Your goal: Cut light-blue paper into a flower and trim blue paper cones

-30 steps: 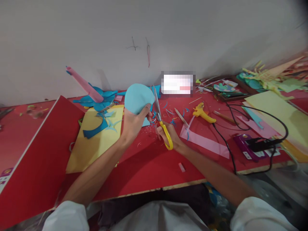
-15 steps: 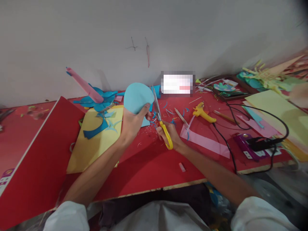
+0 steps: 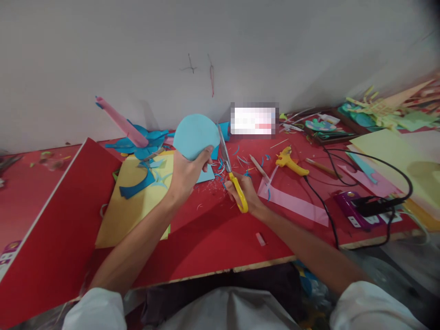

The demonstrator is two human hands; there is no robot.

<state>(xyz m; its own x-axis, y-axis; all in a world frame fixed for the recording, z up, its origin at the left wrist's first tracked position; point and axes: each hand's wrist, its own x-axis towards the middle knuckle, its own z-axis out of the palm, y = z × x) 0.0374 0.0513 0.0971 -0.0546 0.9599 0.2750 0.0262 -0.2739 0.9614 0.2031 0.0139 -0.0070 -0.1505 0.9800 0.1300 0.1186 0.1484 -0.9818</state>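
Light-blue disc (image 3: 195, 135) upright in the upper middle of the frame, just left of centre, broad face toward the viewer. Near-round, so no clear long axis; looks a little wider than tall. Left hand (image 3: 187, 172) clamped on its lower edge, thumb across the front; that edge and the fingers behind are hidden.

Scissors (image 3: 228, 167) at the disc's right side, long axis steep, tips toward the top of the frame with a slight lean left, yellow handle toward lower right. Right hand (image 3: 244, 190) closed around the handle, its fingers partly covered by it. Cannot tell whether blade and disc touch, nor whether the blades are fully together.

Below and around the blades, thin blue and white scraps (image 3: 220, 173) on the red table (image 3: 213, 243). Left of centre, yellow sheets (image 3: 134, 211) carry a dark-blue curved offcut (image 3: 136, 184); the left forearm covers part of them. Right of centre, yellow glue gun (image 3: 290, 161) above a pink strip (image 3: 299, 206). Upper middle, a pixelated patch (image 3: 254, 121), content unreadable. Lower left, red panel (image 3: 51, 224) cut off by the frame edge
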